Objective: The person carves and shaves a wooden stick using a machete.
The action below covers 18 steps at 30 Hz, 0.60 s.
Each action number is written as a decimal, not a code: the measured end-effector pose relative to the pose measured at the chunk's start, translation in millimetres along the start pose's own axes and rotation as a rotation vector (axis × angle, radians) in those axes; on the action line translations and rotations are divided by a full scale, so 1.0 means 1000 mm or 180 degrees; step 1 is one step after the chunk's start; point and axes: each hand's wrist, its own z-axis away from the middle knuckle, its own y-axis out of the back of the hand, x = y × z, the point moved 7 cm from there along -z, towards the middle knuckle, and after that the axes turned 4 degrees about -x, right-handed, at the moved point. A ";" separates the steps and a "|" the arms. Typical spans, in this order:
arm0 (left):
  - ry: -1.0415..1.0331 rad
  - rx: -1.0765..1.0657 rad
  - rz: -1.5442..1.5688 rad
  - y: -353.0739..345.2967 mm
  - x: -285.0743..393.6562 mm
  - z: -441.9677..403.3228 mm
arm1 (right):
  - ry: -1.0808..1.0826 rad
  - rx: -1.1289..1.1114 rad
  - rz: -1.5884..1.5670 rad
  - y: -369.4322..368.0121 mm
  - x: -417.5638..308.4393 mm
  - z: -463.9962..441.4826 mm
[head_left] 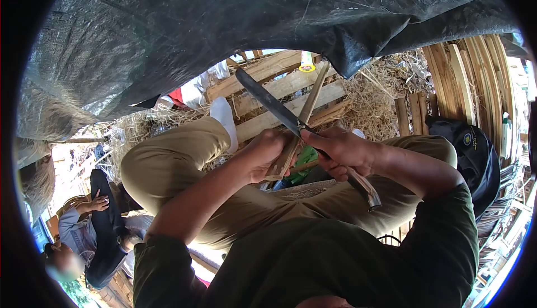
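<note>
My left hand point(269, 152) is closed around the lower part of a split strip of wood point(311, 102), which slants up and to the right. My right hand point(348, 150) grips a machete by its handle point(364, 187). The dark blade point(267, 100) points up and to the left. Just above my two hands, the blade crosses the wood strip and appears to touch it. Part of the handle is hidden under my right fingers.
Wooden slats point(291, 84) and dry straw point(370, 102) lie beyond my hands. Long wood strips point(475, 79) lean at the right, near a black bag point(469, 146). A dark tarp point(224, 17) hangs overhead. Another person point(100, 224) sits at the left.
</note>
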 end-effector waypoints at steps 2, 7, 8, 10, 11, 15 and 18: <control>-0.0022 -0.0019 -0.0012 0.000 0.000 0.000 | 0.0042 0.0008 -0.0010 0.001 -0.001 0.004; -0.0129 0.0052 0.0254 0.009 -0.009 -0.013 | 0.0536 0.0709 0.0666 0.020 -0.015 -0.002; -0.0099 0.0096 0.0276 0.010 -0.010 -0.013 | 0.0574 0.0969 0.0833 0.026 -0.020 -0.002; -0.0103 0.0077 0.0391 0.013 -0.013 -0.015 | 0.0681 0.1104 0.1060 0.037 -0.025 -0.005; -0.0136 0.0013 0.0481 0.016 -0.015 -0.019 | 0.0753 0.0980 0.1119 0.044 -0.025 -0.010; -0.0127 0.0063 0.0536 0.014 -0.010 -0.018 | 0.1380 0.0963 0.2018 0.035 -0.033 -0.014; -0.0144 0.0024 0.0563 0.015 -0.013 -0.021 | 0.1765 0.1124 0.2223 0.041 -0.023 -0.032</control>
